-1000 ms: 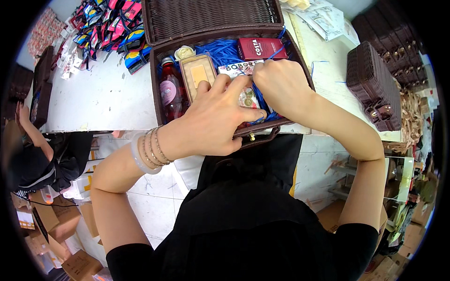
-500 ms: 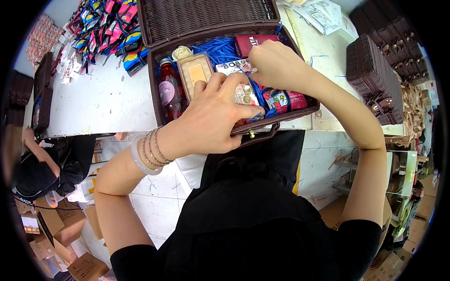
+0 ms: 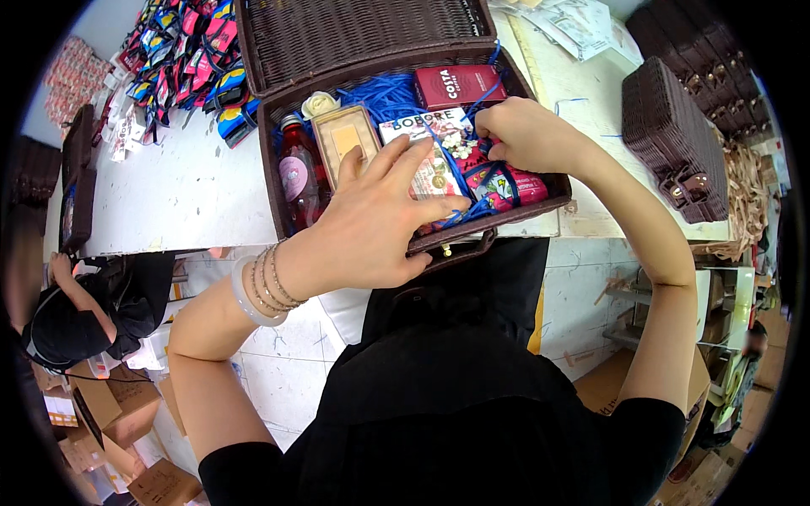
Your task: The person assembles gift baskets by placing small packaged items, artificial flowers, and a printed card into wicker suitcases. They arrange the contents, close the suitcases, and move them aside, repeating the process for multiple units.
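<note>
A dark brown wicker case (image 3: 506,216) lies with its lid (image 3: 363,42) raised. Inside, on blue paper shred (image 3: 384,91), sit a bottle of red liquid (image 3: 297,177), a cream rose (image 3: 321,104), a beige box (image 3: 344,142), a dark red box (image 3: 460,86), a white printed box (image 3: 440,173) and pink packets (image 3: 516,187). My left hand (image 3: 380,207) is open, fingers spread across the white box and the beige box's lower edge. My right hand (image 3: 531,139) is closed in a pinch above the pink packets, beside small white flowers (image 3: 460,146); what its fingertips hold is hidden.
A heap of colourful packets (image 3: 190,63) covers the table's far left. To the right stands a closed wicker case (image 3: 671,139), with more stacked cases (image 3: 704,55) behind it. Another person's arm (image 3: 84,295) shows at the left. Cardboard boxes (image 3: 164,482) stand on the floor.
My right hand has moved right and slightly nearer, uncovering the dark red box and the white flowers. My left hand has drawn back a little, its fingers spread wider over the white box.
</note>
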Available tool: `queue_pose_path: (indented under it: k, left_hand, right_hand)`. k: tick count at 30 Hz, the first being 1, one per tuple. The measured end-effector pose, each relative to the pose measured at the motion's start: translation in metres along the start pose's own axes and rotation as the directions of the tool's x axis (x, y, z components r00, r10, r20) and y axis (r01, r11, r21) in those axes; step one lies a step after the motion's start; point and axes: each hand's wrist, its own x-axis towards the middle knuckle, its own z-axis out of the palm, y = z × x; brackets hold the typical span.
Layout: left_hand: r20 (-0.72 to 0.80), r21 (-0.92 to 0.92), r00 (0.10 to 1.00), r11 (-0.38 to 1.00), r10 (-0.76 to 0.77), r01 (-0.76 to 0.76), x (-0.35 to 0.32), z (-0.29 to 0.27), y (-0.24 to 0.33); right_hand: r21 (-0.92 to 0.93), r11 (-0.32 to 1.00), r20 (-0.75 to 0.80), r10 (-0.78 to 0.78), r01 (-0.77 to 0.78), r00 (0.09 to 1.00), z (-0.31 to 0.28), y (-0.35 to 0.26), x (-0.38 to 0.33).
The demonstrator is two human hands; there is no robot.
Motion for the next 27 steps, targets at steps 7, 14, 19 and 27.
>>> queue_pose_path:
  k: [7,14,19,27]
  left_hand:
    - [-0.043,-0.076,0.999,0.997,0.022,-0.025,-0.003,-0.010,-0.003]
    - [-0.670,-0.531,0.388,0.774,-0.633,0.346,0.006,-0.072,-0.140]
    - [-0.072,-0.991,0.452,0.116,-0.889,0.071,0.017,-0.046,-0.219]
    - [-0.144,-0.982,0.352,0.177,-0.925,0.063,0.034,-0.034,-0.201]
  right_hand:
    - [0.158,0.987,-0.124,-0.005,0.025,0.992,-0.004,-0.012,-0.011]
    - [0.173,0.985,-0.089,0.006,0.009,0.996,0.003,-0.019,-0.025]
    - [0.182,0.983,-0.129,0.058,-0.034,0.990,0.012,-0.025,-0.026]
    - [0.274,0.962,-0.291,0.083,0.000,0.953,0.002,-0.025,-0.032]
